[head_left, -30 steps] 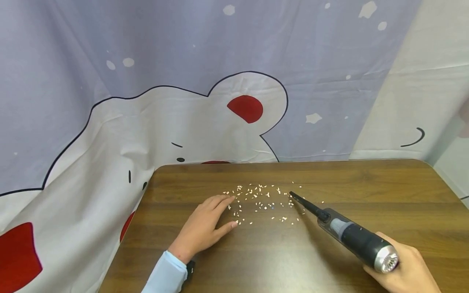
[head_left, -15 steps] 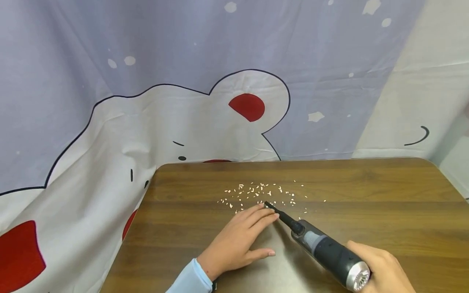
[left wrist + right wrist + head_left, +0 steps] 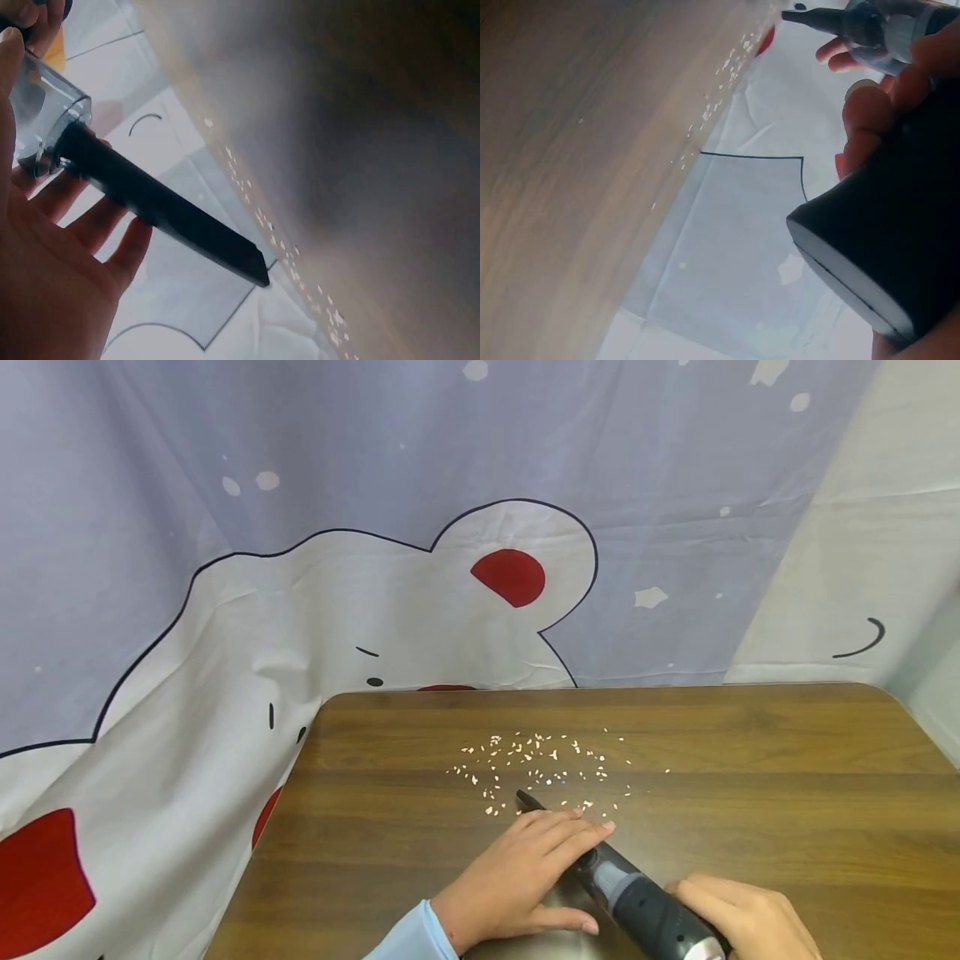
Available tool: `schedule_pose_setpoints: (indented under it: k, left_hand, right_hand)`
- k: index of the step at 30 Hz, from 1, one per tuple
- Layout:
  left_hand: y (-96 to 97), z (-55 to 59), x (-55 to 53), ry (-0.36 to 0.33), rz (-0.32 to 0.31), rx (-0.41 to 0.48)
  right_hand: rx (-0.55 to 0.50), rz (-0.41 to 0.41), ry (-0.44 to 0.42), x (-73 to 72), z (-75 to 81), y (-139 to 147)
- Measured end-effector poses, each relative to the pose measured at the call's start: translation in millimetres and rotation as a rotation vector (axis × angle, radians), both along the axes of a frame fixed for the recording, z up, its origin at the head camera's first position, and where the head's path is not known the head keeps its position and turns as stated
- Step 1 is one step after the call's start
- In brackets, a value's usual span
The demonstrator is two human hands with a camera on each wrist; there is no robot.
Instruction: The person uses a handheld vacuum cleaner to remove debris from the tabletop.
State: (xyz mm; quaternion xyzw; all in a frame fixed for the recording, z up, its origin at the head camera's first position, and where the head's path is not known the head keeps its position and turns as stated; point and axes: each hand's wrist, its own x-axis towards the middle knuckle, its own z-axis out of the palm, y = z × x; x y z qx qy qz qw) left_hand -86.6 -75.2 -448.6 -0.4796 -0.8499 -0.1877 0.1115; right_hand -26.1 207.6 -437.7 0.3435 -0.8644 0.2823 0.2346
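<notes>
My right hand (image 3: 750, 914) grips the handle of a dark handheld vacuum cleaner (image 3: 648, 906), which points up and left over the table in the head view. The right wrist view shows my fingers (image 3: 866, 112) curled round its black handle (image 3: 885, 217). My left hand (image 3: 517, 877) reaches across the vacuum's front end with its fingers nearly straight. In the left wrist view its fingers (image 3: 97, 225) lie against the long black crevice nozzle (image 3: 172, 206) and the clear dust cup (image 3: 52, 105). Small pale bits (image 3: 554, 754) lie scattered just beyond the nozzle tip.
The wooden table (image 3: 750, 810) stretches right and left of the hands. A printed curtain (image 3: 375, 610) with a white bear figure hangs along its back and left edges. A tiny blue speck (image 3: 563, 782) lies among the pale bits.
The vacuum cleaner has come left and nearer with my right hand. My left hand has moved right and toward me, from beside the bits onto the vacuum's front end.
</notes>
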Motion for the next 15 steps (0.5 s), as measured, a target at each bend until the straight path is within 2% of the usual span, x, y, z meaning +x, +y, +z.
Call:
schedule_pose_setpoints:
  k: [4,9,15]
  left_hand:
    - [3.9,-2.6,3.2,0.0,-0.049,0.021]
    - [6.3,-5.0,8.4,-0.012,-0.094,0.018]
    - [8.0,-6.9,12.5,0.003,-0.101,-0.016]
  right_hand:
    - [0.039,0.047,0.078,-0.1,-0.4,-6]
    - [0.012,0.155,0.162,-1.9,-4.1,-12]
    - [0.033,0.177,0.183,-3.7,-9.7,-10]
